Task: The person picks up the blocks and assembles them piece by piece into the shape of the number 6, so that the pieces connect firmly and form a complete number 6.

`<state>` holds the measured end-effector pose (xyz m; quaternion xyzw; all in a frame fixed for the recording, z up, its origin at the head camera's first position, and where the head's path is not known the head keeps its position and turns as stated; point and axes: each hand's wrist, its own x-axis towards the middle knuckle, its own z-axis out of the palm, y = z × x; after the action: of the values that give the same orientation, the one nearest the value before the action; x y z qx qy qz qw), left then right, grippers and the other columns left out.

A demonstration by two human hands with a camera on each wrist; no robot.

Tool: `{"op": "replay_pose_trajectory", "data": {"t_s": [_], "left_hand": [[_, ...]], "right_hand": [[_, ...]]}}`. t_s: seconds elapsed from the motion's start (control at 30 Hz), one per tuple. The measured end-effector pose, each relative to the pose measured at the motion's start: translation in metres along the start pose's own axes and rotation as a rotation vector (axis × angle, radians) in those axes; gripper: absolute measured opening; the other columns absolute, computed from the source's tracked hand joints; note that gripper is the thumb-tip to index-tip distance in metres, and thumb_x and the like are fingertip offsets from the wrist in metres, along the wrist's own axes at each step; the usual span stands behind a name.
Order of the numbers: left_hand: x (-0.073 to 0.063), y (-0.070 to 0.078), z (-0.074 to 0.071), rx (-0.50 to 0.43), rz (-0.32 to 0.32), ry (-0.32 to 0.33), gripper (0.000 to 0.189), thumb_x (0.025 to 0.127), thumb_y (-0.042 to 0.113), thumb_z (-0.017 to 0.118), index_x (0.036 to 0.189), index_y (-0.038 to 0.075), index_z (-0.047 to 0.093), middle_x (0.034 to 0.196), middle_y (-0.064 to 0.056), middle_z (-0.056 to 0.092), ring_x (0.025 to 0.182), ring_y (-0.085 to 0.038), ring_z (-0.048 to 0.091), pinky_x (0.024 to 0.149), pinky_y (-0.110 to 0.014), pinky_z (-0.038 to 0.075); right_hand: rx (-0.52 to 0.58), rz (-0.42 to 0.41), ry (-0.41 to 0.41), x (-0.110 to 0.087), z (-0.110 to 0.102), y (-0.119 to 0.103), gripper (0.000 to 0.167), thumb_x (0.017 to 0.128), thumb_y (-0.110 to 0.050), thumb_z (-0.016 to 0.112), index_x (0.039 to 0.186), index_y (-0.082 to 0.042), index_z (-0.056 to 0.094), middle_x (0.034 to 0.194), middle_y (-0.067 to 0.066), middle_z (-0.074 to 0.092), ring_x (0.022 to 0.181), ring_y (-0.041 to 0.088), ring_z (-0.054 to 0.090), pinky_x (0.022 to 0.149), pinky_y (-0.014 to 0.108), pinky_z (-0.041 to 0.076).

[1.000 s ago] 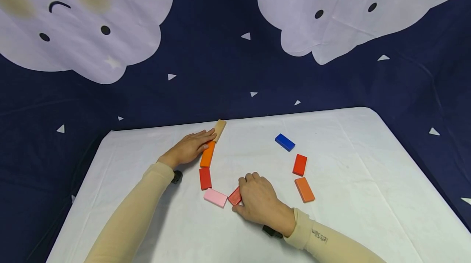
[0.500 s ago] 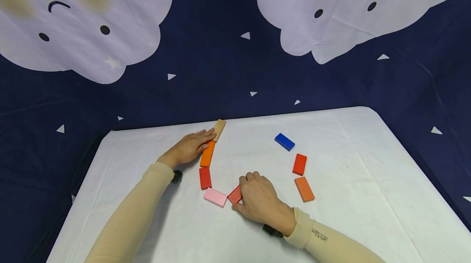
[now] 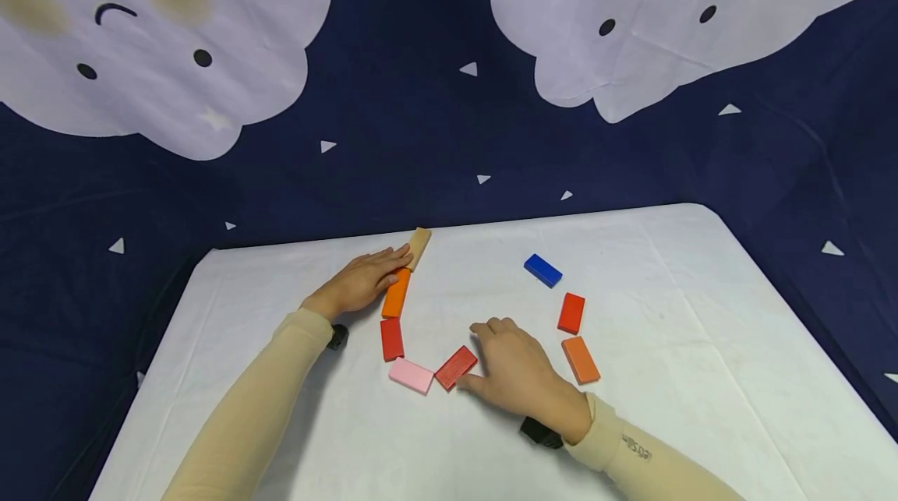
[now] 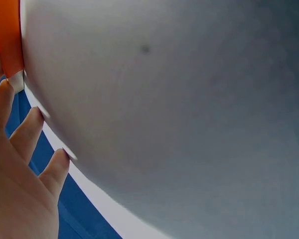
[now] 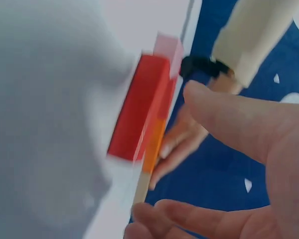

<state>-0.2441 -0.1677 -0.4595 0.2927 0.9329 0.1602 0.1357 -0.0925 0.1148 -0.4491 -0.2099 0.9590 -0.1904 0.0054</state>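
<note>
My left hand lies with extended fingers against a plain wooden block and an orange block; the left wrist view shows the orange block at the thumb side. Below them, a red block and a pink block continue a curved row. Its last piece, a textured red block, touches the pink one's corner. Just right of that block hovers my right hand, thumb and fingers spread apart. In the right wrist view the red block sits clear of the fingers.
On the right of the white-covered table lie a blue block, a bright red block and a darker orange block. A dark blue cloth with white clouds hangs behind the far edge.
My right hand has let go of the textured red block and drawn back to the right, so the whole block shows. My left hand and the other blocks stay put.
</note>
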Motion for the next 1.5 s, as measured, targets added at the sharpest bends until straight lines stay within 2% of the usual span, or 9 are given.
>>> {"op": "replay_pose_trajectory", "data": {"t_s": [0.07,0.13,0.37,0.6,0.8,1.03,1.3,1.5], "left_hand": [[0.000,0.000,0.000,-0.001,-0.001,-0.002,0.052,0.109,0.029,0.043,0.159,0.016,0.032,0.165,-0.003,0.025,0.152,-0.030,0.021,0.122,-0.055,0.013],[0.000,0.000,0.000,0.001,-0.002,-0.003,0.052,0.109,0.029,0.043,0.159,0.016,0.032,0.165,-0.003,0.025,0.152,-0.030,0.021,0.122,-0.056,0.013],[0.001,-0.001,0.000,0.009,-0.005,0.001,0.052,0.109,0.029,0.043,0.159,0.017,0.032,0.165,-0.001,0.027,0.152,-0.028,0.022,0.122,-0.055,0.014],[0.001,0.001,0.000,0.007,-0.014,-0.007,0.052,0.109,0.029,0.043,0.159,0.017,0.032,0.165,-0.001,0.026,0.152,-0.028,0.021,0.122,-0.055,0.013],[0.001,0.001,0.000,0.011,-0.007,-0.005,0.052,0.109,0.029,0.043,0.159,0.017,0.031,0.165,-0.001,0.025,0.152,-0.028,0.021,0.122,-0.055,0.013],[0.000,0.002,-0.001,0.004,-0.020,-0.012,0.053,0.109,0.029,0.042,0.159,0.018,0.031,0.165,-0.002,0.025,0.152,-0.028,0.020,0.122,-0.055,0.012],[-0.002,0.002,-0.002,-0.001,-0.022,-0.010,0.052,0.109,0.028,0.043,0.159,0.017,0.031,0.165,-0.003,0.024,0.153,-0.028,0.020,0.122,-0.055,0.012],[-0.001,0.003,-0.001,-0.008,-0.017,-0.008,0.052,0.110,0.028,0.042,0.159,0.016,0.032,0.165,-0.003,0.024,0.152,-0.029,0.020,0.122,-0.055,0.012]], "right_hand": [[0.022,0.020,0.032,-0.003,-0.006,0.008,0.070,0.076,-0.047,0.086,0.124,0.000,0.066,0.111,0.010,0.068,0.102,0.025,0.061,0.088,0.041,0.054],[0.044,0.035,0.066,-0.008,-0.013,0.017,0.065,0.077,-0.043,0.086,0.124,-0.002,0.067,0.112,0.008,0.068,0.103,0.023,0.060,0.085,0.040,0.055],[0.124,0.042,0.155,-0.026,-0.032,0.047,0.058,0.079,-0.031,0.087,0.125,-0.003,0.066,0.110,0.004,0.068,0.099,0.021,0.062,0.082,0.041,0.054],[0.136,0.062,0.194,-0.043,-0.040,0.070,0.059,0.078,-0.032,0.088,0.126,-0.007,0.066,0.115,0.001,0.066,0.094,0.019,0.061,0.080,0.039,0.054],[0.134,0.067,0.194,-0.055,-0.042,0.086,0.059,0.079,-0.032,0.087,0.128,-0.008,0.065,0.118,0.002,0.066,0.109,0.021,0.059,0.092,0.045,0.052],[0.128,0.064,0.187,-0.067,-0.043,0.100,0.059,0.077,-0.033,0.089,0.126,-0.011,0.065,0.119,0.000,0.064,0.105,0.018,0.057,0.089,0.044,0.053],[0.136,0.029,0.136,-0.077,-0.041,0.114,0.065,0.075,-0.028,0.090,0.134,-0.019,0.063,0.128,-0.005,0.061,0.112,0.014,0.054,0.091,0.045,0.053],[0.159,0.025,0.111,-0.082,-0.041,0.125,0.066,0.077,-0.031,0.089,0.136,-0.018,0.061,0.133,-0.004,0.059,0.118,0.017,0.055,0.095,0.048,0.051]]}}
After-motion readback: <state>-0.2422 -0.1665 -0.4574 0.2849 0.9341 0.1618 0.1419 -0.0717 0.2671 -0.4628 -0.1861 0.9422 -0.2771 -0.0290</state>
